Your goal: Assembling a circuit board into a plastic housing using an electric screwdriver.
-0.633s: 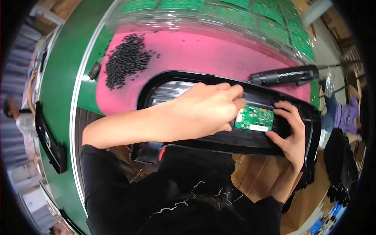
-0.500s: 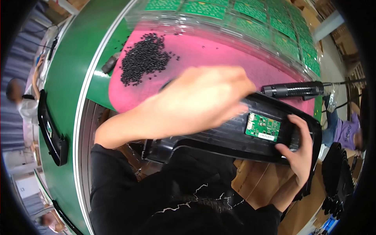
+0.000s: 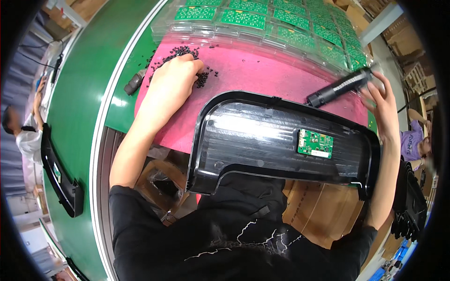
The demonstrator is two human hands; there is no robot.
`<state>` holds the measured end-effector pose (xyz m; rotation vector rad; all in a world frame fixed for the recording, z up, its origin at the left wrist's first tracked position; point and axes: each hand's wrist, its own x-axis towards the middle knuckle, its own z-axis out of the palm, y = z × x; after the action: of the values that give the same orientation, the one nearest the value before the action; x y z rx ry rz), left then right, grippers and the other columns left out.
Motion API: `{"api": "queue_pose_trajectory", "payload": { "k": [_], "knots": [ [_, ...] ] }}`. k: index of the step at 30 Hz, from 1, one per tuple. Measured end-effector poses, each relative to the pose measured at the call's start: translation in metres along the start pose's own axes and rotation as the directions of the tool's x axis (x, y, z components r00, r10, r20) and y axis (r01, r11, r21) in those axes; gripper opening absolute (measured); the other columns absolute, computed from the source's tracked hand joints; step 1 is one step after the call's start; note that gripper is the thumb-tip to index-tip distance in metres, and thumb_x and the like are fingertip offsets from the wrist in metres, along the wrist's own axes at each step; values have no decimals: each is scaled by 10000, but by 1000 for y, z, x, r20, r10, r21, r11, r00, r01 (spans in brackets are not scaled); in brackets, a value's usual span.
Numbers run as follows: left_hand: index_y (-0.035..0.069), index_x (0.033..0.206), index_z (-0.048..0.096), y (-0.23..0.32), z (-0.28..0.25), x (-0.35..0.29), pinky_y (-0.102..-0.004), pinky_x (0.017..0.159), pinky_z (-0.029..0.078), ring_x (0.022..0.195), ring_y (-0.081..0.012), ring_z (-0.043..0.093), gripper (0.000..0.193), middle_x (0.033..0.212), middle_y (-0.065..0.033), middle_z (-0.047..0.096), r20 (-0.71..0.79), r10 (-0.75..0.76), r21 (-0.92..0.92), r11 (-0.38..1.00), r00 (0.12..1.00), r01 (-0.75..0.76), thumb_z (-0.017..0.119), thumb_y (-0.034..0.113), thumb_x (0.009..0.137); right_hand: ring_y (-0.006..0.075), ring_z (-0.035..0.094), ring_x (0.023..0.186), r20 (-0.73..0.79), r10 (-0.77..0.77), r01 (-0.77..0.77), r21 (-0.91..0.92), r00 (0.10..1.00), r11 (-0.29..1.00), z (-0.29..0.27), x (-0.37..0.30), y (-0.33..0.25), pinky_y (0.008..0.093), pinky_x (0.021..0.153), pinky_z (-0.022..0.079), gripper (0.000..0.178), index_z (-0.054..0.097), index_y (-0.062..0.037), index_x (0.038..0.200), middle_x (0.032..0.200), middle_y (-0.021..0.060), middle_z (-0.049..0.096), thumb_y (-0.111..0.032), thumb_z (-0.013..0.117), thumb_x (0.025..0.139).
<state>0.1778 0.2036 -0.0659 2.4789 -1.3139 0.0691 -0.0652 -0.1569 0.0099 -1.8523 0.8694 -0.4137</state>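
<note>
A large black plastic housing [image 3: 262,140] lies on the pink mat [image 3: 262,75] in front of me, with a small green circuit board [image 3: 315,144] seated in its right part. My left hand [image 3: 171,79] rests on a heap of small black screws [image 3: 187,58] at the mat's far left, fingers curled into them. My right hand [image 3: 382,100] is at the far right, fingers spread against the rear end of a black electric screwdriver [image 3: 340,86] lying on the mat; whether it grips it I cannot tell.
Clear trays of green circuit boards [image 3: 281,23] line the far side of the mat. A green conveyor belt [image 3: 79,103] curves on the left, carrying another black housing [image 3: 58,173]. Another person [image 3: 26,131] sits at far left. Cardboard boxes [image 3: 318,210] stand below the table.
My left hand left the circuit board and swung left onto the screw heap. My right hand let go of the housing's right end and went up to the screwdriver.
</note>
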Motion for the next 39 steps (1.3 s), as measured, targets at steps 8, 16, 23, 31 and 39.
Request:
{"api": "queue_pose_trajectory", "payload": {
  "k": [8, 16, 23, 31, 39],
  "knots": [
    [-7, 900, 605, -1, 3, 6, -446, 725, 476, 843, -392, 601, 96, 867, -172, 608, -77, 43, -77, 996, 996, -49, 618, 12, 807, 413, 242, 1289, -317, -474, 252, -545, 821, 800, 62, 39, 8, 405, 1063, 340, 935, 209, 57, 1398, 1289, 349, 306, -202, 792, 714],
    [-18, 933, 565, 16, -10, 16, -453, 736, 463, 872, -404, 595, 80, 908, -197, 595, -245, 74, -172, 978, 967, -118, 576, -17, 853, 173, 566, 936, -330, -607, 672, 135, 723, 728, 104, 7, -26, 316, 849, 475, 546, 413, 12, 1270, 1141, 135, 521, -110, 690, 816],
    [-39, 951, 575, 64, -17, 33, -381, 744, 481, 829, -336, 623, 104, 891, -174, 617, -266, 123, -389, 894, 956, -224, 578, -46, 847, 149, 581, 717, -75, -386, 299, 771, 920, 563, 102, -14, -34, 284, 704, 459, 271, 582, -7, 991, 787, 50, 598, -245, 660, 887],
    [-29, 960, 603, 140, -16, 42, -238, 719, 499, 804, -91, 600, 104, 874, -44, 619, -119, 387, -797, 513, 914, -321, 607, -59, 861, 72, 398, 555, -172, -519, 336, 911, 837, 240, 64, -81, -64, 276, 633, 367, 442, 495, -42, 1058, 663, -47, 440, -452, 553, 904],
    [-32, 960, 621, 153, 9, 59, -240, 697, 500, 772, -84, 586, 84, 859, -41, 630, 304, 487, -932, 331, 819, 149, 626, -26, 876, 45, 473, 514, -225, -562, 385, 905, 796, 182, 30, -107, -48, 246, 611, 388, 366, 487, -104, 979, 612, -74, 496, -330, 675, 760]
  ]
}}
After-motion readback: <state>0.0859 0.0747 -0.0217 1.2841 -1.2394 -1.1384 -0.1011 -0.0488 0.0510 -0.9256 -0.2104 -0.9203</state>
